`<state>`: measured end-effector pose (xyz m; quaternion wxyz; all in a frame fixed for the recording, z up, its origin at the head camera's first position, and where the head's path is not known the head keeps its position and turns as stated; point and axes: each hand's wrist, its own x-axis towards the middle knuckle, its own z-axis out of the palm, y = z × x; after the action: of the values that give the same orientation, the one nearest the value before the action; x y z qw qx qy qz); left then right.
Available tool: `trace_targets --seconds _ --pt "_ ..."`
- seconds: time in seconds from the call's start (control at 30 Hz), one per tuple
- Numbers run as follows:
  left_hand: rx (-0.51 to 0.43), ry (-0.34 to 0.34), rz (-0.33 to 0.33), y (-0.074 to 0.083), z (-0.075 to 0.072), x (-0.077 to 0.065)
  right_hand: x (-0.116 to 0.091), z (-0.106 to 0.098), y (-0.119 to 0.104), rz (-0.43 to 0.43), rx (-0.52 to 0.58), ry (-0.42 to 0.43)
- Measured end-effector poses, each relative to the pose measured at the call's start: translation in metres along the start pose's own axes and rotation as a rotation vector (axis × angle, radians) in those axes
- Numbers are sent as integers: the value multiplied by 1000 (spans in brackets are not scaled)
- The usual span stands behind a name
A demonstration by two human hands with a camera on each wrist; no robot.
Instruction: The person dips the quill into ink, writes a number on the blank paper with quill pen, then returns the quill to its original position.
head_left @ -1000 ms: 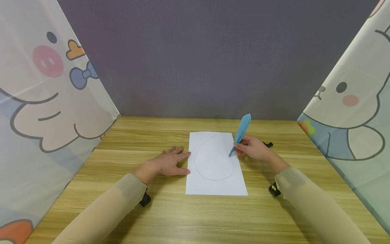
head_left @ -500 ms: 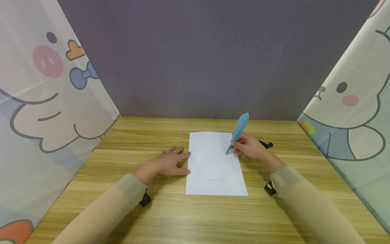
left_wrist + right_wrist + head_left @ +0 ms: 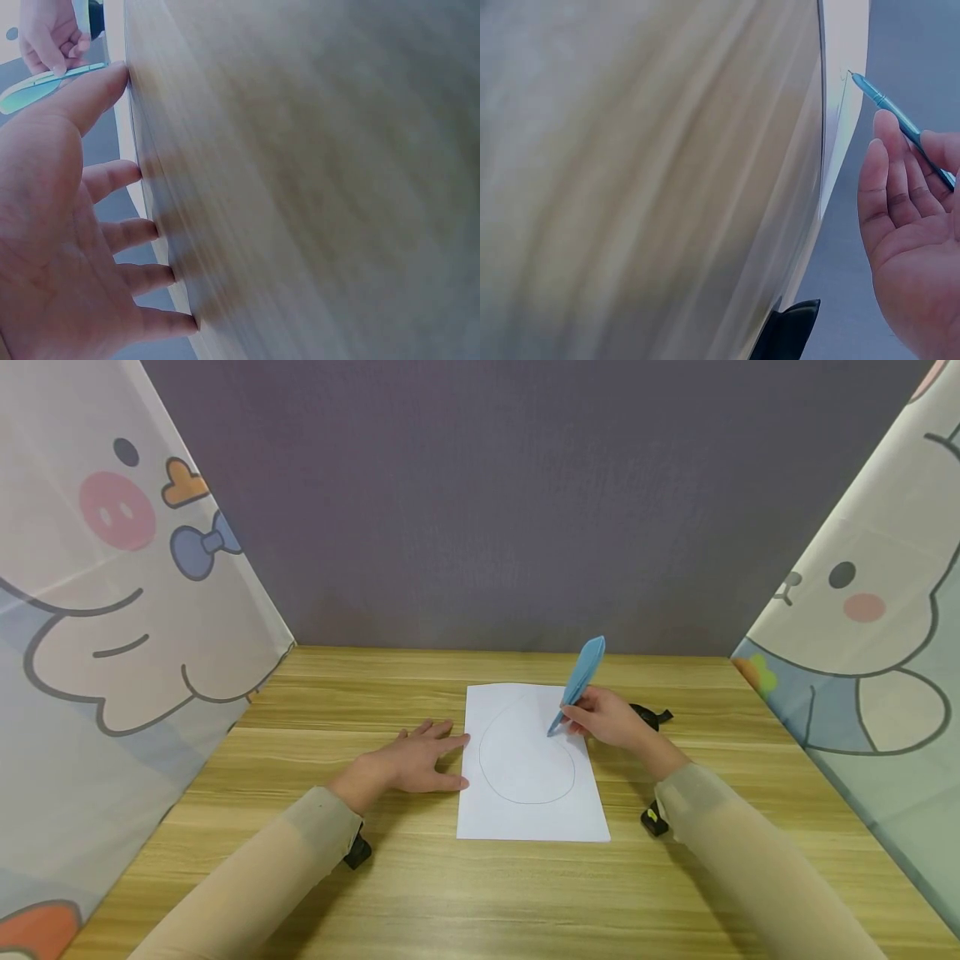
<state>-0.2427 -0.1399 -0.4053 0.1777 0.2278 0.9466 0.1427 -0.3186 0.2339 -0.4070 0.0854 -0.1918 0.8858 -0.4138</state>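
Note:
A white sheet of paper (image 3: 525, 822) lies on the wooden table, bearing a thin rounded line that narrows toward the top. My right hand (image 3: 606, 718) pinches a blue feather-shaped pen (image 3: 583, 670) between thumb and fingers. The pen leans to the upper right, its tip on the upper right part of the sheet at the end of the line. In the right wrist view the slim blue pen (image 3: 889, 109) meets the paper (image 3: 844, 45). At the sheet's left edge my left hand (image 3: 416, 760) rests with spread fingers; thumb and index finger touch the paper's margin.
The wooden table (image 3: 375, 893) runs back to a dark grey panel (image 3: 480, 510). Cartoon-printed cloths (image 3: 90, 635) hang at both sides. Black straps with small boxes (image 3: 358, 850) sit at both wrists. A black piece (image 3: 651, 717) shows behind the right wrist.
My right hand has moved left and slightly away from me with the pen, and the line has grown behind the tip toward the upper left. The left hand stays still.

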Motion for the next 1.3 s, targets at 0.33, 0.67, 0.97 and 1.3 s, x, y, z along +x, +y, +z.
trace_targets --seconds 0.33,0.67,0.97,1.3 --pt "5 1 -3 -1 0 0 5 6 -5 -30 -5 9" --pt "1 5 5 -1 1 0 9 12 -10 -44 10 -3" --pt "1 7 9 -1 1 0 13 15 -11 -50 12 -3" --pt "-6 5 7 -1 1 -1 19 20 -16 -34 22 -14"
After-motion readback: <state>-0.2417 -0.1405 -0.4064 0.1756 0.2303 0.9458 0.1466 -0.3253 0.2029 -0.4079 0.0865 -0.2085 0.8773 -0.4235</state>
